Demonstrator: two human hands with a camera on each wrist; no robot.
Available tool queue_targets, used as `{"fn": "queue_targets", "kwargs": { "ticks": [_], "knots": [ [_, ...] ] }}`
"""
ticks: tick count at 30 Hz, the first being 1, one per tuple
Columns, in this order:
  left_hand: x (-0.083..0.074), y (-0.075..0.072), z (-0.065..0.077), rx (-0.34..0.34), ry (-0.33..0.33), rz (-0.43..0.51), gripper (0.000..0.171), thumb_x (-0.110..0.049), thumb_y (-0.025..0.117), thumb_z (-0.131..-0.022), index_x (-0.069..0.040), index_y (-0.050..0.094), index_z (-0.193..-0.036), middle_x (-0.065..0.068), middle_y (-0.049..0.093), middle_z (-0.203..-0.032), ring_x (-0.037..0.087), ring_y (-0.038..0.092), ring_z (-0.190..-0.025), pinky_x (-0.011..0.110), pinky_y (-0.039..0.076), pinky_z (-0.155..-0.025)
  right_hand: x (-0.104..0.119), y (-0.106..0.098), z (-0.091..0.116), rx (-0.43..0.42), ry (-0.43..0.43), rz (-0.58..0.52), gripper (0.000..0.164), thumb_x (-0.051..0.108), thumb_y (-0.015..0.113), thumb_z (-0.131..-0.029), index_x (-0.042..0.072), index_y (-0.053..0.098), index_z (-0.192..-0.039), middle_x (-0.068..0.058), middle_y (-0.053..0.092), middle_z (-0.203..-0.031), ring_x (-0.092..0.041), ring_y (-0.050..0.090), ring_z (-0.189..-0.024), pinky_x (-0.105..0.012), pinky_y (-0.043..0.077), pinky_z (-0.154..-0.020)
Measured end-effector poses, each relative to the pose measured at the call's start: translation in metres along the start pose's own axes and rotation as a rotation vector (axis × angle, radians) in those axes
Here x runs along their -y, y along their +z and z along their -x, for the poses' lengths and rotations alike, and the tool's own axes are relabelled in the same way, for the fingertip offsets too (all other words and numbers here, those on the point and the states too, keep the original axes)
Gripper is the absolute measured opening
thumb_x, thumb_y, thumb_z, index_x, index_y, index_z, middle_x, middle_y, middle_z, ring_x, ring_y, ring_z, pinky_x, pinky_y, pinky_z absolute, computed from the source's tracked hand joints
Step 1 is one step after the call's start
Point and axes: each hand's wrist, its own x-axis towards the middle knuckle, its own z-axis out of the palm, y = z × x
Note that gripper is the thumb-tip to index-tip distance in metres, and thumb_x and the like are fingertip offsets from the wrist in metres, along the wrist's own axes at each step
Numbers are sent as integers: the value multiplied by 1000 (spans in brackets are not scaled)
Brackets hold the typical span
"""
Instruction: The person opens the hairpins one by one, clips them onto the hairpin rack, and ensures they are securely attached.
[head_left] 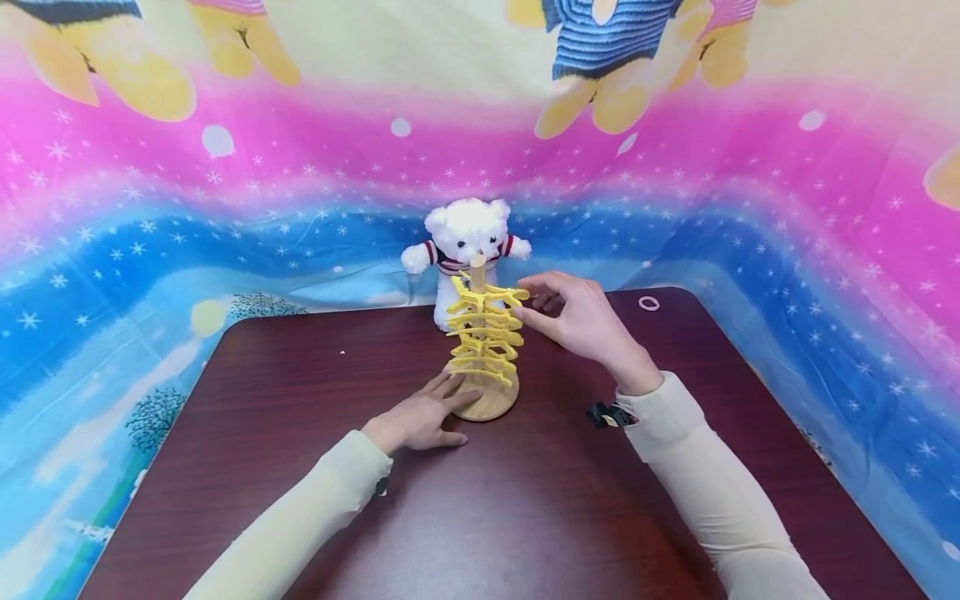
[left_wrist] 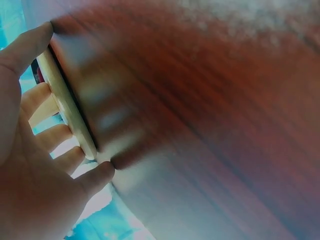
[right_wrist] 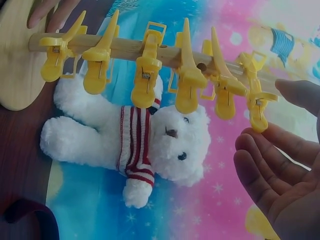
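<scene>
A wooden post [head_left: 478, 271] rises from a round wooden base [head_left: 491, 404] on the table. Several yellow spring clips [right_wrist: 145, 82] are clamped along it, one above another. My left hand [head_left: 420, 417] lies with spread fingers on the near left edge of the base, its thumb on the tabletop. Up at the topmost clip [right_wrist: 257, 95] is my right hand [head_left: 573, 317], thumb and fingers parted around the clip's outer end. In the right wrist view a fingertip meets that end, while the thumb stands a little apart from it.
Behind the post a white teddy bear [head_left: 468, 229] in a striped sweater sits against the patterned cloth [head_left: 337, 183]. A small pale pink ring [head_left: 648, 304] lies at the far right of the dark wooden table [head_left: 300, 392]. A tiny white scrap [head_left: 342, 352] is at left.
</scene>
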Motion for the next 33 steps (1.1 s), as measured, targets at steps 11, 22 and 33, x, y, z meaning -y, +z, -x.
{"fn": "queue_targets", "kwargs": {
  "ticks": [11, 22, 33],
  "knots": [
    [0, -3, 9, -53, 39, -22, 77, -51, 65, -93, -20, 35, -156, 12, 23, -166, 36, 18, -154, 48, 30, -121, -14, -8, 5, -3, 25, 4, 44, 39, 74, -90, 21, 66, -130, 2, 71, -107, -13, 67, -91, -38, 56, -84],
    [6, -14, 31, -169, 38, -8, 68, -45, 68, -93, -8, 49, -147, 16, 46, -154, 36, 44, -142, 49, 39, -114, -35, -13, 10, -22, 14, 44, 36, 33, 68, -95, 22, 67, -129, 1, 71, -110, -15, 68, -91, -40, 55, -83],
    [23, -32, 53, -263, -50, -96, 61, -42, 69, -92, -5, 57, -139, 11, 61, -139, 28, 58, -129, 46, 47, -107, -53, -21, 18, -2, 27, 162, 40, 33, 65, -97, 17, 64, -133, -6, 66, -127, -25, 64, -110, -49, 52, -91]
  ]
}}
